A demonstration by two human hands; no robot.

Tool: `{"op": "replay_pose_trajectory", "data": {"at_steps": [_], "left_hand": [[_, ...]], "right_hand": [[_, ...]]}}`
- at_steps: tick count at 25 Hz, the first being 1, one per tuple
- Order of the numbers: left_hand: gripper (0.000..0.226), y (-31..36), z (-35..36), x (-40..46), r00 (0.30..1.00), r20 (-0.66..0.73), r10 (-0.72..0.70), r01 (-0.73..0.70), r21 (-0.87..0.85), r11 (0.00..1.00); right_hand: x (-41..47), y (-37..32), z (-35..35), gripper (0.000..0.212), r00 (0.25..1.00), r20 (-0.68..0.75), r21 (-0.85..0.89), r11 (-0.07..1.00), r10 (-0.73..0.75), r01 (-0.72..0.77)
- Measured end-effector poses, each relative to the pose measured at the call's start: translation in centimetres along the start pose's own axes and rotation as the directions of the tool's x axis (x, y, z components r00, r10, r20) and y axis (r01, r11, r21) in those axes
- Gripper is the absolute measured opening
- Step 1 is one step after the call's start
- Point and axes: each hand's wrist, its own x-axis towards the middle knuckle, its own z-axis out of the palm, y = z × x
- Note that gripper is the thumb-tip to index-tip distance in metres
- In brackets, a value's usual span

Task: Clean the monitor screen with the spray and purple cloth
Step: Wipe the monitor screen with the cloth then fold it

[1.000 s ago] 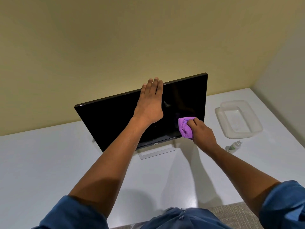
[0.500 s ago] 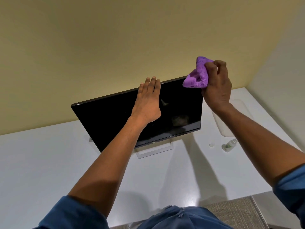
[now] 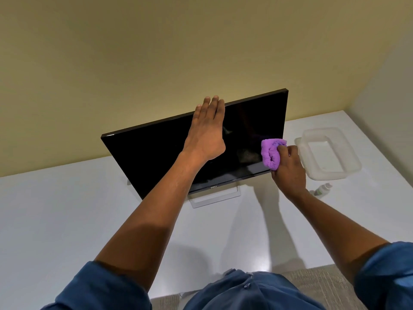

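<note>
Wiping the Dell monitor point(image 3: 156, 157): right hand point(image 3: 288, 173) grips bunched purple cloth point(image 3: 270, 155); flat, straight-fingered left hand point(image 3: 206, 130) should brace against light, even strokes

tray: clear plastic tray point(image 3: 348, 173) sitting on white desk point(image 3: 67, 220), right side
wall: beige wall point(image 3: 156, 52) standing behind desk

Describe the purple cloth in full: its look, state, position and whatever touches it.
The purple cloth is a soft, fuzzy fabric, microfibre by the look of it, bunched into a wad rather than spread flat. The right hand grips it from the side, fingers curled around it. It sits against the lower right part of the black monitor screen, near the right edge and just above the bottom bezel. Whether it is damp cannot be told.
</note>
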Motion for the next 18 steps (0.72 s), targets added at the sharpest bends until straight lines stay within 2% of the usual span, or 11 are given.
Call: {"op": "replay_pose_trajectory", "data": {"at_steps": [3,7,11,14,18], "left_hand": [[0.092,-0.4,-0.4,-0.2,1.000,0.002,0.027,-0.027,0.004,1.000],[0.085,-2.4,-0.9,-1.2,0.997,-0.013,0.075,-0.075,0.019,0.997],[0.070,-6.0,-1.2,-4.1,0.997,-0.070,0.018,-0.015,0.047,0.999],[0.065,-9.1,-1.7,-6.3,0.993,-0.112,-0.027,0.035,0.062,0.997],[0.052,-13.1,-2.8,-8.4,0.977,-0.178,-0.116,0.122,0.023,0.992]], "right_hand": [[-0.9,-0.3,0.9,0.055,0.988,0.019,0.113,0.982,0.150,-0.151],[-1.5,-1.0,1.0,0.062,0.974,0.037,0.140,0.964,0.225,-0.228],[-1.5,-1.6,1.2,0.066,0.957,0.043,0.192,0.937,0.288,-0.291],[-2.0,-3.2,1.7,0.062,0.932,0.059,0.327,0.875,0.359,-0.358],[-2.6,-7.6,2.4,0.068,0.872,0.050,0.409,0.787,0.486,-0.462]]}}
